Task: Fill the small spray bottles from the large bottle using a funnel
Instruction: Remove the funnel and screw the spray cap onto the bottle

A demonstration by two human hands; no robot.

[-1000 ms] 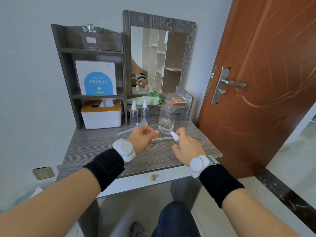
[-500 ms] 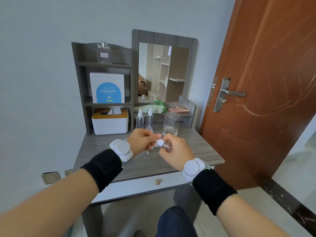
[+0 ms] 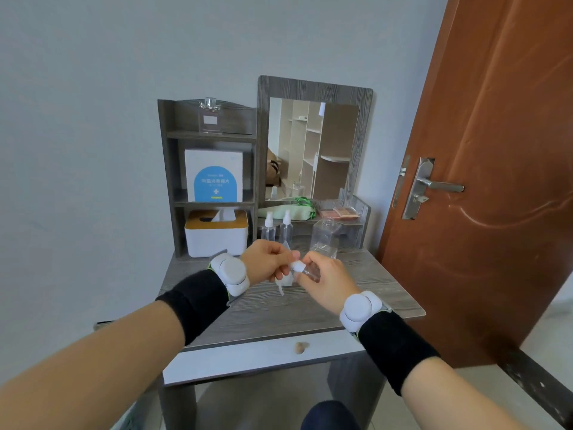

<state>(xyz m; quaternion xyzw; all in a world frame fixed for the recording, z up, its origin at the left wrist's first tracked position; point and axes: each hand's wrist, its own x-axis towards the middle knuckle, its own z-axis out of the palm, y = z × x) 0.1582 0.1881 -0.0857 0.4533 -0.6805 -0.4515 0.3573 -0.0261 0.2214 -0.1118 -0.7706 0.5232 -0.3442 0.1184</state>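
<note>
RISK: white cap (image 3: 297,267) may slip and drop if the left hand (image 3: 265,262) twists it on so slight a pinch | POSITION: small spray bottle (image 3: 311,272) lies tilted between both hands above the table (image 3: 372,287), large bottle (image 3: 325,238) just behind | HANDS: right hand (image 3: 325,283) grips the bottle's body, left pinches the cap

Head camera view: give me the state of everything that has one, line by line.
Held spray bottle: tipped sideways, white top at its neck.
Left hand: pinches that top.
Right hand: grips the bottle's body.
Back spray bottles: upright, capped.
Large bottle: upright, no cap visible.
Drawer: shut.
Door: open.
</note>
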